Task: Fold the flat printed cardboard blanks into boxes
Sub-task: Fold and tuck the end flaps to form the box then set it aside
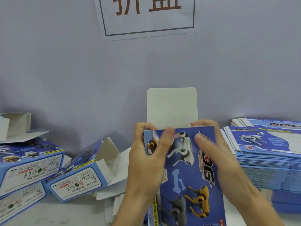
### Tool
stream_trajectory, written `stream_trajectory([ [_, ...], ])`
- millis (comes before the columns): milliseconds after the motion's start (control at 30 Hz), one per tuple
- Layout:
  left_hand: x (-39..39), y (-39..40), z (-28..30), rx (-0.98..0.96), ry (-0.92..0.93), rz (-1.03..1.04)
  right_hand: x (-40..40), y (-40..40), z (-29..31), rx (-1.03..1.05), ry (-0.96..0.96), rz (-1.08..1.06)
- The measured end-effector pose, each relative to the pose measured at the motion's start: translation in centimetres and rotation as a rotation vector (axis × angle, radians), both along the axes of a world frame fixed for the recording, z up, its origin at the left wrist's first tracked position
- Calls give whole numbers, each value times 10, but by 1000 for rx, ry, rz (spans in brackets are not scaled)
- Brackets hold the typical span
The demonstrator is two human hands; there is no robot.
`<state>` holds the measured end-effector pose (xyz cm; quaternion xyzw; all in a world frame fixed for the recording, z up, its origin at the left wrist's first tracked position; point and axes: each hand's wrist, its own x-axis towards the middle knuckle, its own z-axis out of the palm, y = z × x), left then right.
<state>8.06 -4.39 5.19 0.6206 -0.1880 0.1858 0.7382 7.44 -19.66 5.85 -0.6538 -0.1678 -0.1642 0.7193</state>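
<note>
Pale lilac wall is seen behind a white table; one paper sign with two brown characters inside a dark frame is fixed to the wall at top centre.

One blue printed box, partly formed, is held upright at centre foreground, near the table's front edge. Its one white top flap stands raised above it. Printed robot dogs and two bone shapes are shown on its front face.

Left hand: fingers curled over the box's upper left corner, thumb laid on the front face, gripping it.

Right hand: fingers hooked over the box's top right edge, thumb pressed on the front face, gripping it.

Three folded boxes are counted at left, lying on their sides, flaps open; two sit side by side and a third is partly seen below them at the frame's edge.

Two stacks of flat blanks are seen at right, one tall and near, one behind it. The sheets are too many and too blurred to be counted.
</note>
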Motion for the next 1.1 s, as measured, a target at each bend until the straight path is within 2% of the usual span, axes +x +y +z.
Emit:
stream_trajectory([
  [67, -3, -1, 3, -34, 12, 30, -1, -6, -1, -50, -34, -35],
  [133, -5, -2, 7, -63, 28, 72, -1, -5, 5, -102, 47, -69],
  [267, -7, 1, 10, -56, 71, 106, -11, 12, 11, 50, 51, -73],
  [467, -4, 5, 6, -76, 122, 8, -14, 9, 12, 53, 147, -14],
  [567, -2, 6, 6, -107, 131, -122, -18, 4, 14, -105, 88, 16],
  [633, -2, 5, 6, -101, 104, -152, -18, 0, 20, -25, 64, 8],
  [700, -4, 5, 8, -134, 71, -83, -17, 1, 21, 84, 90, 38],
  [800, -5, 3, 10, -125, 32, -48, -15, 12, 20, 127, 55, -28],
  [967, -7, 4, 11, -82, -43, -54, -10, 3, -1, 242, -90, 71],
  [1033, -9, 5, 12, -89, -77, -41, -7, 2, 1, 263, -85, 105],
  [1100, -9, 6, 11, -111, -21, -19, -2, 3, 8, 237, -28, 59],
])
